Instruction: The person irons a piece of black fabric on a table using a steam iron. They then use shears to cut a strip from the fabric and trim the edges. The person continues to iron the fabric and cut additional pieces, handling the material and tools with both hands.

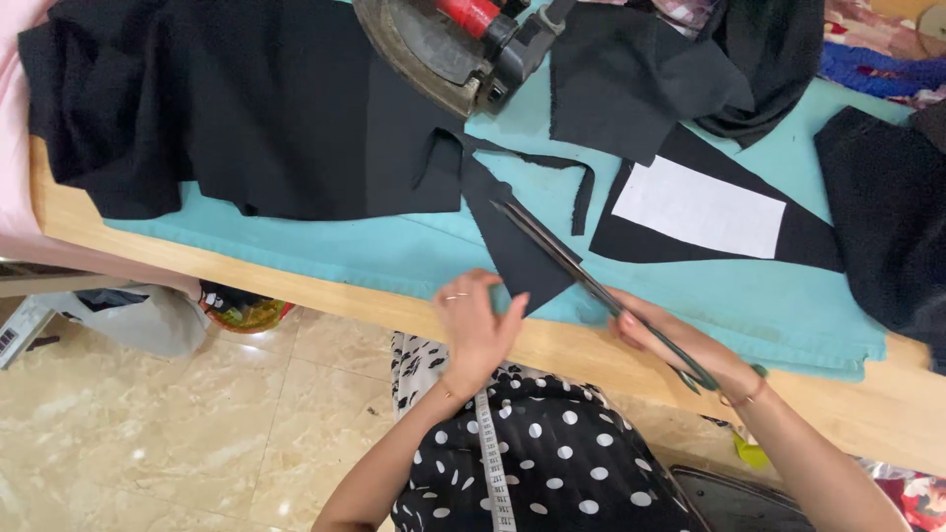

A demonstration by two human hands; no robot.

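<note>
Person wears black garment (pixel 552 453) with white polka dots, white measuring tape (pixel 493 463) hanging at front, ring on left hand (pixel 475 320), thin bangle at right wrist (pixel 744 397).

We are reaching both forearms forward from the lower edge of the view. Our left hand (pixel 475 325) is lying back-up, fingers curled and pinching at their tips, a ring showing on one finger. Our right hand (pixel 680 345) is closing in a grip, the wrist wearing a thin bangle, and the right forearm is slanting in from the lower right corner.
</note>
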